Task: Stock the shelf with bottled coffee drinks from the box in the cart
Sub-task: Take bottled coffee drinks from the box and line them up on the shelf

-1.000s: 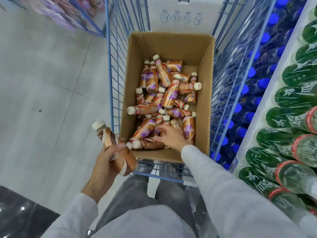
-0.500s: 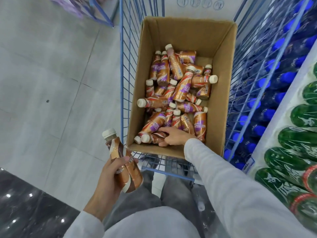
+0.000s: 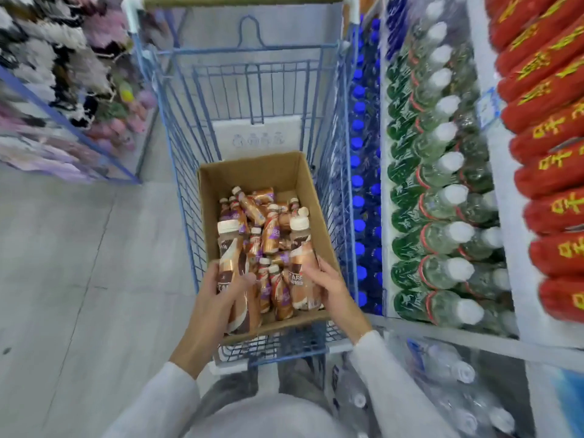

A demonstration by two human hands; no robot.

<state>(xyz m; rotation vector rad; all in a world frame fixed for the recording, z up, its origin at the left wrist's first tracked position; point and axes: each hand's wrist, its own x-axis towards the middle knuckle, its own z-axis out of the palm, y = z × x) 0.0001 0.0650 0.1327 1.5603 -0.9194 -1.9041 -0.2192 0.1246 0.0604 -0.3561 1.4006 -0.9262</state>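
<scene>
Gripping 2 bottled coffee drinks, we have 1 in each hand: our left hand [image 3: 221,298] wraps fingers and thumb round the left bottle [image 3: 230,248], and our right hand [image 3: 331,289] curls round the right bottle [image 3: 301,257]. Both bottles stand roughly upright, white caps up, over the near end of the cardboard box [image 3: 252,167], the left one at its near left corner and the right one just inside its right wall. Between and beyond them the loose bottles [image 3: 252,210] lie heaped in the box, mostly on their sides. The box sits in the blue wire cart [image 3: 252,77], at its near end. Right of the cart, shelves carry rows of blue-capped bottles [image 3: 358,200], then green-labelled bottles [image 3: 410,216] with white caps, then red packs [image 3: 553,153] with yellow characters. The grey floor [image 3: 79,263] spreads to the left.
</scene>
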